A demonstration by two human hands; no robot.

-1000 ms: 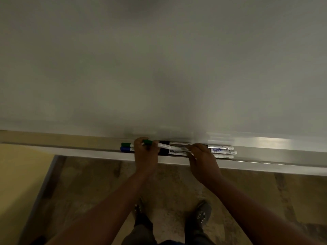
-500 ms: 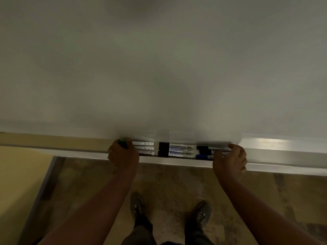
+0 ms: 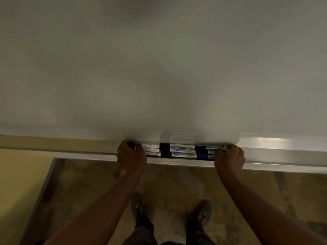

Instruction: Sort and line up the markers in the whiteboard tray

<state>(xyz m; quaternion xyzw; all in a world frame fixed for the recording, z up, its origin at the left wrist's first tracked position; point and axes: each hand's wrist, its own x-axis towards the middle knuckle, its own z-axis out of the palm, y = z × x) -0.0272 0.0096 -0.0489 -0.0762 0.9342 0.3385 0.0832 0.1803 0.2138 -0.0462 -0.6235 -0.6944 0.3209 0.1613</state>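
Several white-barrelled markers (image 3: pixel 182 150) lie end to end in close rows in the metal whiteboard tray (image 3: pixel 283 160). Black caps (image 3: pixel 165 150) sit mid-row, and a blue cap (image 3: pixel 202 157) shows in the front row at the right. My left hand (image 3: pixel 131 157) cups the left ends of the rows, where a green cap (image 3: pixel 131 144) peeks out by my thumb. My right hand (image 3: pixel 229 159) presses against the right ends, fingers curled over the marker tips. The outer ends of the markers are hidden under both hands.
The whiteboard (image 3: pixel 159 68) fills the upper view. The tray runs on to the right and left of the hands. Below are the floor, my two shoes (image 3: pixel 200 214) and a yellow wall (image 3: pixel 17 183) at the left.
One second ago both hands were close together handling a marker in mid-tray. They have spread apart to the two ends of the rows, and the markers now lie in tight parallel lines.
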